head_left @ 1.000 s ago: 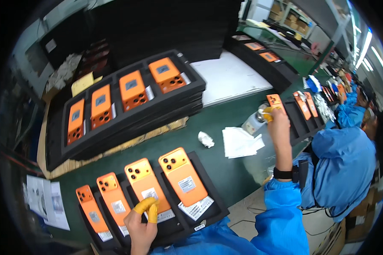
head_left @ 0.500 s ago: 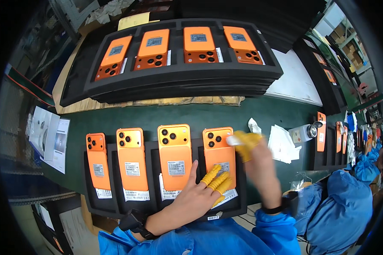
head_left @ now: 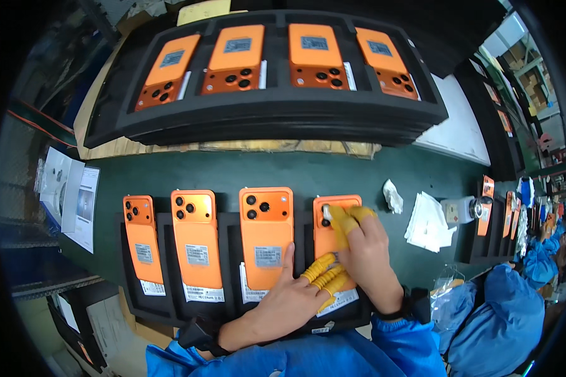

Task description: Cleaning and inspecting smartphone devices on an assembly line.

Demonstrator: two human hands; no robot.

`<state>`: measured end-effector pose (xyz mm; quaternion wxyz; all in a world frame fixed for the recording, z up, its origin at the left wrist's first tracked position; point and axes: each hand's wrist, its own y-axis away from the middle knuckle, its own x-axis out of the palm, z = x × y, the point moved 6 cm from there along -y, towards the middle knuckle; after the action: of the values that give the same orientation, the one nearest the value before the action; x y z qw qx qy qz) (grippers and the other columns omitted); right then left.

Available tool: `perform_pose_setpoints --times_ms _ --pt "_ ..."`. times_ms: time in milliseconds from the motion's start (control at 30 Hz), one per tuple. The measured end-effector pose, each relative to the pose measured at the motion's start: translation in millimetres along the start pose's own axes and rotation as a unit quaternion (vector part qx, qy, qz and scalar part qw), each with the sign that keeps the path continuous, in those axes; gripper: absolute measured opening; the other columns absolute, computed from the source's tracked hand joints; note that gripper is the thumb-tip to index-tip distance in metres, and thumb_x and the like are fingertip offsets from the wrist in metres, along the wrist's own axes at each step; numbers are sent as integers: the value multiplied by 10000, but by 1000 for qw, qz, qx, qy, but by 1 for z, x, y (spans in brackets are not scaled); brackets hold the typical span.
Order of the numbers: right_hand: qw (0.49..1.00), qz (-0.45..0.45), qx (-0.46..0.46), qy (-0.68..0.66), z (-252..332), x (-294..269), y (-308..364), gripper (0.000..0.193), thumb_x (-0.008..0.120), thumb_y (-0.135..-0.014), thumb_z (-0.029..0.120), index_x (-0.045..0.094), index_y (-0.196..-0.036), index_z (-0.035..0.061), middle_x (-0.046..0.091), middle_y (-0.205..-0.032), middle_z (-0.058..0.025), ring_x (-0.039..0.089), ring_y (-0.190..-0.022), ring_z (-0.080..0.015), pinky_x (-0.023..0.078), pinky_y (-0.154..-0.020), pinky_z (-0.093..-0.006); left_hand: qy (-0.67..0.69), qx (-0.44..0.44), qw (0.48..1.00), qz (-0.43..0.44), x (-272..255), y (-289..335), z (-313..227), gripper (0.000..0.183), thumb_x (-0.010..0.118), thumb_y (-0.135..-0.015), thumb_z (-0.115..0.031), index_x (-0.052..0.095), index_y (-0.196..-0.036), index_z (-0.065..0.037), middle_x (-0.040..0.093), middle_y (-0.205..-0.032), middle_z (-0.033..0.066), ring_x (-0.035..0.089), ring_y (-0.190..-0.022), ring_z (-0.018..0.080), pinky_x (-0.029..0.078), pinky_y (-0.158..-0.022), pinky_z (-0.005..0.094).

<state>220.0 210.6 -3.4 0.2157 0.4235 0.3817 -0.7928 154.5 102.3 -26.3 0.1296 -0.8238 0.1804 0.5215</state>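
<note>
Four orange smartphones lie back side up in a row in a black foam tray [head_left: 229, 251]. My left hand [head_left: 289, 295], with yellow finger cots on several fingers, rests with stretched fingers on the lower part of the rightmost phone [head_left: 321, 239]. Its thumb reaches the edge of the phone beside it [head_left: 267, 235]. My right hand [head_left: 365, 251], also in yellow finger cots, pinches a small white wipe [head_left: 327, 212] against the rightmost phone's camera area. Most of the wipe is hidden under the fingers, as are some of the lenses. White printed labels [head_left: 204, 293] stick out below the phones.
Beyond the green table [head_left: 226, 169] stands a stack of black foam trays [head_left: 283, 107] with more orange phones on top. To the right lie a crumpled white wipe [head_left: 393, 196], white sheets [head_left: 427, 223] and a bottle [head_left: 465, 210]. Papers [head_left: 75, 201] are at left; a blue-clad person [head_left: 500, 320] is at right.
My right hand has moved down and left with the wipe, onto the rightmost phone's camera area. My left hand stays on that phone. The whole view has shifted slightly.
</note>
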Motion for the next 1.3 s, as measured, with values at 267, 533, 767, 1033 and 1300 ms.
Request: perform_pose_setpoints --times_ms 267,533,767,1033,1300 --pt "997 56 56 -12 5 5 -14 300 636 -624 -58 635 -920 -11 578 -906 -179 587 -809 -346 496 -658 -366 2 -8 998 57 0 1 -3 229 580 -850 -248 658 -982 -79 676 -978 77 627 -1022 196 31 -1037 718" --pt "998 -31 54 -15 -11 -9 -13 307 632 -659 -58 599 -959 1 572 -885 -173 576 -780 -347 502 -668 -382 35 -3 998 -49 -7 -2 -1 154 525 -849 -136 646 -906 -59 668 -1033 96 533 -1192 213 25 -1025 733" --pt "1000 13 3 10 -8 -15 7 406 583 -603 -63 620 -1006 -30 558 -923 -177 553 -784 -336 488 -685 -389 49 0 999 -1 -5 -2 2 155 584 -814 -183 668 -859 -60 658 -1088 80 584 -1117 193 36 -1019 741" --pt "1000 3 -8 -20 -20 -6 -15 417 596 -608 -60 649 -1015 15 575 -940 -151 551 -770 -308 484 -671 -373 19 -8 1000 8 -3 -1 0 320 581 -826 -183 626 -1118 -60 583 -1227 124 558 -1154 199 17 -1014 738" --pt "990 32 -131 -41 -23 -8 -16 321 630 -678 68 657 -996 35 581 -954 -131 567 -818 -282 493 -735 -362 11 -16 999 31 0 -3 0 351 593 -820 -186 613 -1150 -69 590 -1216 130 588 -1109 206 4 -1023 727"
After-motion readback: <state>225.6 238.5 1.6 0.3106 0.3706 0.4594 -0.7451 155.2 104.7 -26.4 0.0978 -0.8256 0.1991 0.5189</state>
